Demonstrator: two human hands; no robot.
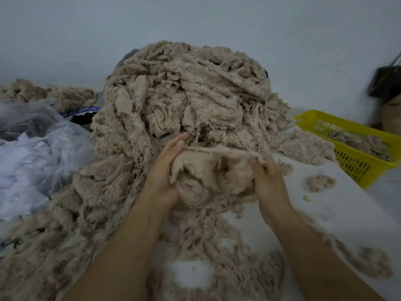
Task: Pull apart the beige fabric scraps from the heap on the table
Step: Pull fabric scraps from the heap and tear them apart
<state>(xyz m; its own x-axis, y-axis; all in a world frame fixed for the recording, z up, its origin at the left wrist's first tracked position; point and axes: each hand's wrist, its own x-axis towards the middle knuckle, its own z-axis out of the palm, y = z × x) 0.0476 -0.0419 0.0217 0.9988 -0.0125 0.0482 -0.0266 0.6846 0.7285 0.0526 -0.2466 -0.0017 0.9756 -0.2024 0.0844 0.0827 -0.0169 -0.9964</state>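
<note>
Loose fluff [249,276] up front on the desk [338,216]; fingers [178,142] of our left hand [165,170] and right hand [269,177] pinch one beige scrap [208,168]. We reckon a steady sideways tug frees it from the heap [195,88].

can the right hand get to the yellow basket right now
Probably yes: only bare table and loose tufts lie between the right hand and yellow basket, though it grips a beige scrap.

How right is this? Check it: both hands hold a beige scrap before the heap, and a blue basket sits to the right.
One thing is wrong: the basket is yellow, not blue, as the head view shows. The rest stands: the left hand and right hand hold a beige scrap before the heap, basket to the right.
</note>
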